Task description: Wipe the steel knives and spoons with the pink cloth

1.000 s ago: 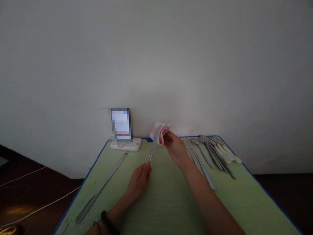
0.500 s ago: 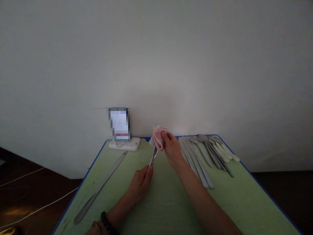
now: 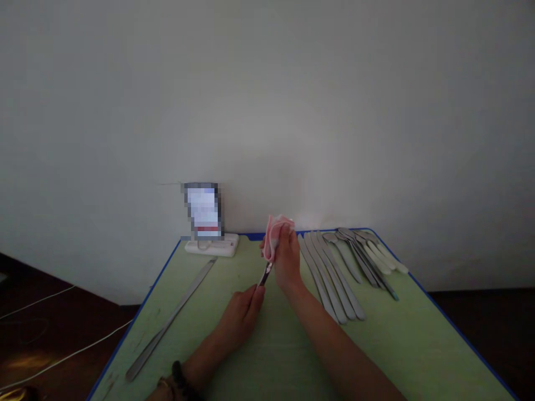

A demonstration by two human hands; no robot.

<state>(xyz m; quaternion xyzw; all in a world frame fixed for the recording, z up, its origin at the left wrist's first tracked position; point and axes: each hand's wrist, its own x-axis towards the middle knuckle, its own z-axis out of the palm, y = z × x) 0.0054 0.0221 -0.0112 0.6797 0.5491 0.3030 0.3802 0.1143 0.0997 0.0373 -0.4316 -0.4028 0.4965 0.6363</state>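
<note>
My left hand (image 3: 243,312) is closed round the handle of a metal table knife (image 3: 264,274), which points up and away over the table. My right hand (image 3: 287,259) grips a folded pink and white cloth (image 3: 276,231), wrapped about the knife's blade. The cloth hides the far part of the blade. Left of my hands, another table knife (image 3: 175,314) lies slantwise on the green tabletop (image 3: 288,345). Beyond my right wrist, several more knives (image 3: 334,278) lie side by side on the table.
Spoons and other metal cutlery (image 3: 363,256) lie at the back right, beside pieces with cream handles (image 3: 382,256). A lit, blurred screen (image 3: 203,209) stands by a white power strip (image 3: 212,245) at the back left. A pale wall (image 3: 267,100) rises behind the table's blue edge.
The cloth was open beside the blade, which showed. My right hand has folded it round the blade and closed its fingers over it. My left hand keeps the handle.
</note>
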